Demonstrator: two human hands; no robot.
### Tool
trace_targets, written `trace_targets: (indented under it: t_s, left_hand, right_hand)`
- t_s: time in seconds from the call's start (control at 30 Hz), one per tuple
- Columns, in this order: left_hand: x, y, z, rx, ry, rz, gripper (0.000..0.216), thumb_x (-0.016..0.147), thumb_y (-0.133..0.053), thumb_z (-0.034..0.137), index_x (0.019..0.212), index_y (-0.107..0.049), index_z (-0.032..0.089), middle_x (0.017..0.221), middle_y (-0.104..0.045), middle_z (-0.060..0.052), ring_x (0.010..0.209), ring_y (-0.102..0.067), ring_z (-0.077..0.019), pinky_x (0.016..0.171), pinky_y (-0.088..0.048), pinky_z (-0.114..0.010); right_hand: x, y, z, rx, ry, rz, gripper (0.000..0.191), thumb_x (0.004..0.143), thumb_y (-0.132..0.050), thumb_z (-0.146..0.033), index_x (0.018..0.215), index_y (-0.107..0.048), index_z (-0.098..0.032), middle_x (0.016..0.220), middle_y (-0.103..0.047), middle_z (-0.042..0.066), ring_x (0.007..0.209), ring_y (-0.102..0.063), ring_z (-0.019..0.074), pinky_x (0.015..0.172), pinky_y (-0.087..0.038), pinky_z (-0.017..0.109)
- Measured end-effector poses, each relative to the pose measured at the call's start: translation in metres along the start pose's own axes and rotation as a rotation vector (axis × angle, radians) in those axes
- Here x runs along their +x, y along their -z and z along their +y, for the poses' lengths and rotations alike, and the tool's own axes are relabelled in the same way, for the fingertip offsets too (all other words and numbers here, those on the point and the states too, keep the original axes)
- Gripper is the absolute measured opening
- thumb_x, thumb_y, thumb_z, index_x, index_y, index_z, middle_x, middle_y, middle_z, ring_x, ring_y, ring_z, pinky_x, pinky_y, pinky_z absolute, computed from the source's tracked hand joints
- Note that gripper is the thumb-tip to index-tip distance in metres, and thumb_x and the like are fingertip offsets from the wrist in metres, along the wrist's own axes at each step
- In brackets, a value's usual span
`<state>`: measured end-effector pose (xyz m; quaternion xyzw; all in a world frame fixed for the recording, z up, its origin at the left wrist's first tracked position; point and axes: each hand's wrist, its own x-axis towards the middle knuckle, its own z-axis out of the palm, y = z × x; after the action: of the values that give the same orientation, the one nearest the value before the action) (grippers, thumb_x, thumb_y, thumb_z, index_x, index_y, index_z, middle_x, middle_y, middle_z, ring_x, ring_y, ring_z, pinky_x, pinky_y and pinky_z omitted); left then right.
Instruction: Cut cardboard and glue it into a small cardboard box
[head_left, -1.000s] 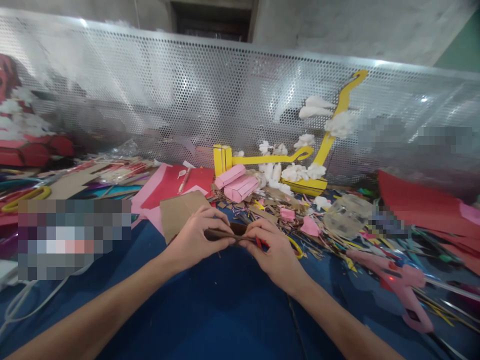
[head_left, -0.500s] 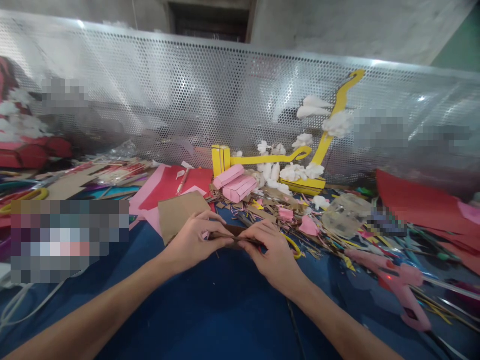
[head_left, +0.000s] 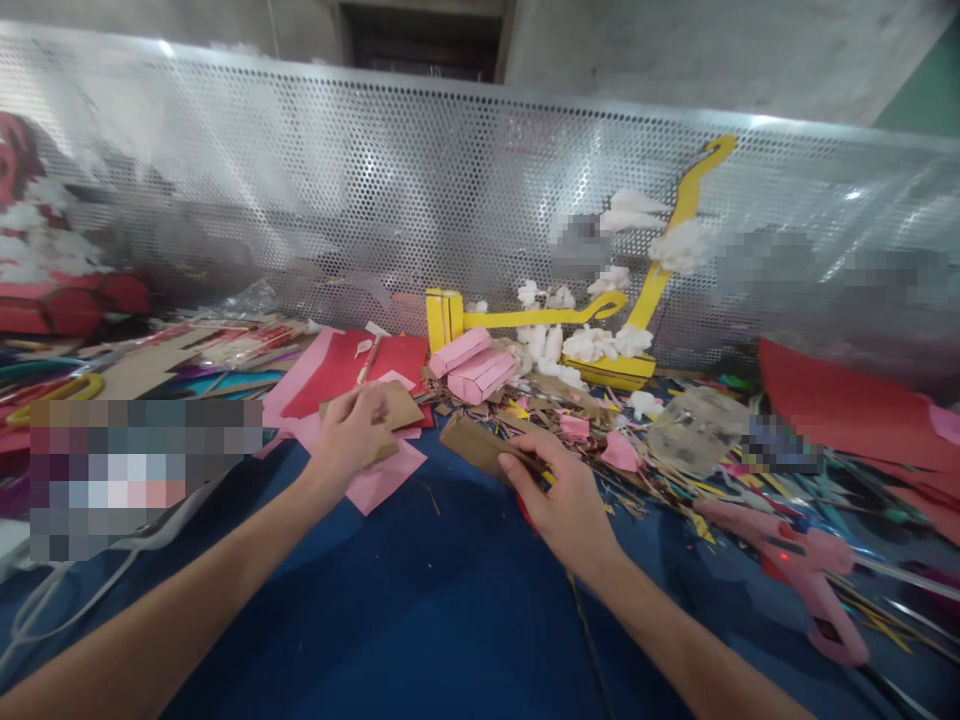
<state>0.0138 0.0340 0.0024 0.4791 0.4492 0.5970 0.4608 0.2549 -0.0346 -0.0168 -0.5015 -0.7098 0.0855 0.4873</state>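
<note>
My left hand (head_left: 351, 436) has its fingers closed on the edge of a brown cardboard sheet (head_left: 400, 405) that lies over pink paper (head_left: 382, 478) on the blue table (head_left: 420, 620). To the right, my right hand (head_left: 564, 497) pinches a folded brown cardboard piece (head_left: 477, 444), held tilted just above the table. Something red shows under that hand's palm. The two hands are apart, each with its own piece of cardboard.
A pink glue gun (head_left: 802, 570) lies at the right. Pink paper boxes (head_left: 474, 366), a yellow cardboard frame with white cotton (head_left: 600, 335) and paper scraps lie behind the hands. A perforated metal screen (head_left: 375, 200) closes the back. Red sheets (head_left: 847, 415) lie far right.
The hands, together on one brown piece before, have parted. My left hand moved left and back onto the cardboard sheet. My right hand keeps the folded piece, now lifted and tilted.
</note>
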Motion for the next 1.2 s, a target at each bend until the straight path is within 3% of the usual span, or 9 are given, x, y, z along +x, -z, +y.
trace_targets:
  t_s: [0.13,0.23,0.37,0.47,0.57,0.67,0.77,1.0,1.2]
  left_hand:
    - [0.003,0.002,0.004,-0.148,0.139,0.012,0.046,0.083,-0.063,0.031,0.055,-0.027,0.023,0.047,-0.026,0.009,0.036,-0.027,-0.0058,0.035,-0.026,-0.019]
    - [0.000,0.001,0.012,-0.209,0.198,-0.044,0.048,0.084,-0.064,0.033,0.056,-0.025,0.024,0.044,-0.016,0.011,0.034,-0.016,-0.0055,0.032,-0.022,-0.020]
    - [-0.006,-0.001,0.017,-0.242,0.182,-0.094,0.054,0.083,-0.075,0.044,0.058,-0.032,0.022,0.048,-0.024,0.011,0.033,-0.021,-0.0029,0.031,-0.022,-0.017]
    - [-0.012,-0.003,0.016,-0.165,0.099,-0.214,0.039,0.085,-0.074,0.048,0.073,-0.050,0.020,0.057,-0.043,0.008,0.038,-0.039,-0.0051,0.034,-0.034,-0.017]
    - [-0.017,-0.005,0.012,-0.064,0.003,-0.328,0.031,0.089,-0.071,0.046,0.104,-0.059,0.022,0.090,-0.064,-0.001,0.073,-0.066,-0.0136,0.058,-0.056,-0.024]
    - [-0.022,-0.008,0.005,0.030,-0.065,-0.469,0.041,0.089,-0.072,0.046,0.120,-0.058,0.022,0.118,-0.065,-0.009,0.105,-0.066,-0.0209,0.077,-0.058,-0.031]
    - [-0.025,-0.011,-0.001,0.076,-0.089,-0.623,0.062,0.081,-0.081,0.042,0.133,-0.052,0.024,0.128,-0.065,-0.012,0.116,-0.064,-0.0259,0.083,-0.056,-0.033]
    - [-0.025,-0.014,-0.004,0.201,-0.114,-0.507,0.050,0.082,-0.077,0.038,0.123,-0.056,0.020,0.116,-0.071,-0.011,0.104,-0.069,-0.0261,0.079,-0.054,-0.036]
    - [-0.033,-0.016,-0.002,0.327,-0.314,-0.549,0.039,0.082,-0.076,0.026,0.118,-0.061,0.021,0.117,-0.070,-0.008,0.107,-0.067,-0.0247,0.090,-0.055,-0.041]
  right_hand:
    - [0.002,0.003,-0.002,0.019,-0.042,0.085,0.019,0.095,-0.061,-0.038,0.092,-0.067,-0.020,0.091,-0.072,0.006,0.084,-0.066,0.0235,0.077,-0.052,0.034]
    - [0.003,0.003,0.000,0.067,-0.110,0.114,0.025,0.095,-0.061,-0.044,0.092,-0.068,-0.020,0.086,-0.072,0.005,0.079,-0.066,0.0229,0.075,-0.052,0.034]
    - [0.003,0.002,0.009,0.214,-0.219,0.083,0.029,0.093,-0.063,-0.047,0.099,-0.071,-0.020,0.091,-0.075,0.006,0.081,-0.068,0.0239,0.074,-0.052,0.034]
    - [0.002,0.000,0.010,0.283,-0.242,0.053,0.030,0.093,-0.063,-0.048,0.097,-0.070,-0.019,0.088,-0.074,0.005,0.080,-0.067,0.0230,0.072,-0.052,0.032]
    - [0.001,-0.001,0.004,0.233,-0.186,0.063,0.028,0.092,-0.065,-0.047,0.092,-0.069,-0.019,0.086,-0.072,0.005,0.079,-0.066,0.0223,0.073,-0.051,0.032]
    - [0.001,-0.002,-0.002,0.223,-0.141,0.034,0.025,0.092,-0.064,-0.044,0.093,-0.069,-0.020,0.087,-0.073,0.005,0.078,-0.066,0.0219,0.071,-0.052,0.031]
    - [0.000,-0.003,-0.004,0.212,-0.103,-0.016,0.020,0.094,-0.062,-0.040,0.093,-0.068,-0.020,0.085,-0.072,0.004,0.075,-0.066,0.0203,0.068,-0.051,0.029]
    - [-0.001,-0.004,-0.002,0.129,-0.020,-0.094,0.012,0.096,-0.061,-0.032,0.091,-0.066,-0.021,0.084,-0.068,0.002,0.077,-0.063,0.0195,0.070,-0.049,0.029]
    - [-0.003,-0.003,-0.012,0.116,0.145,-0.076,0.002,0.093,-0.066,-0.023,0.092,-0.064,-0.023,0.088,-0.066,0.002,0.083,-0.063,0.0194,0.075,-0.050,0.031]
